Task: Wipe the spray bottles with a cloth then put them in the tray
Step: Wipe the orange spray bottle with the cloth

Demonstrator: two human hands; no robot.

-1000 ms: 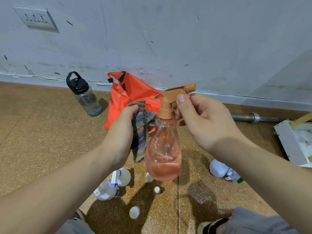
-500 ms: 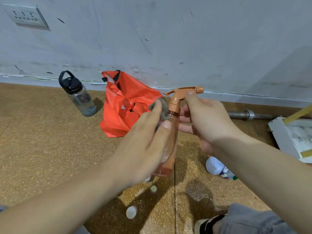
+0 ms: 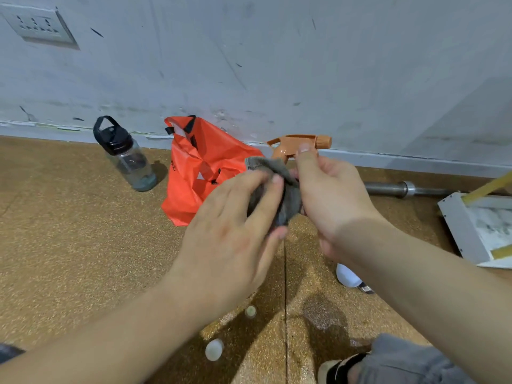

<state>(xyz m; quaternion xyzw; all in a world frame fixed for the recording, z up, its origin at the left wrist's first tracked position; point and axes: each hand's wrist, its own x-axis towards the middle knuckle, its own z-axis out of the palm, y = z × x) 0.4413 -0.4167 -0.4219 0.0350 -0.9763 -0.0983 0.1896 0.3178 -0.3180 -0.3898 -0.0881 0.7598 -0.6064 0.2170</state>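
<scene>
My right hand (image 3: pixel 329 200) grips the neck of a spray bottle whose orange trigger head (image 3: pixel 299 145) sticks up above my thumb. The bottle's clear body is hidden behind both hands. My left hand (image 3: pixel 235 225) presses a grey cloth (image 3: pixel 285 195) around the bottle, fingers wrapped over the cloth. A white tray (image 3: pixel 460 231) lies at the right edge of the floor. Another white spray bottle (image 3: pixel 349 275) lies on the floor under my right forearm.
An orange bag (image 3: pixel 199 167) sits against the wall behind my hands. A clear water bottle with a black lid (image 3: pixel 124 153) stands to its left. A metal bar (image 3: pixel 399 188) lies along the wall at right. Small white caps (image 3: pixel 214 353) lie on the cork floor.
My left hand has brought the cloth across the front of the bottle and now covers its body. The bottle has tilted away and sunk behind my hands; the view shifted slightly.
</scene>
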